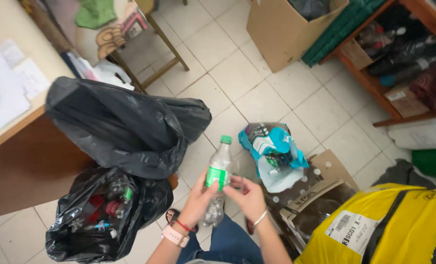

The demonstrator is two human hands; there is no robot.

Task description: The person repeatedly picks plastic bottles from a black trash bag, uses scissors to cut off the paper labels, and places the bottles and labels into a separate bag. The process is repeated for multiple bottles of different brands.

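A clear plastic bottle (218, 168) with a green cap and a green label stands upright in front of me. My left hand (197, 199) grips it around the lower body, below the label. My right hand (247, 195) touches the bottle's side near the label with its fingertips, fingers partly spread. The bottle looks empty and slightly crumpled at the bottom. A black rubbish bag (103, 215) holding several bottles sits open at my lower left.
A second, large black bag (125, 127) lies against a wooden desk (17, 146). A blue-and-white plastic bag (272, 151) and flattened cardboard (316, 190) lie on the tiled floor. A yellow bag (389, 225) is at lower right. A cardboard box (281, 34) and a shelf (399, 54) stand farther back.
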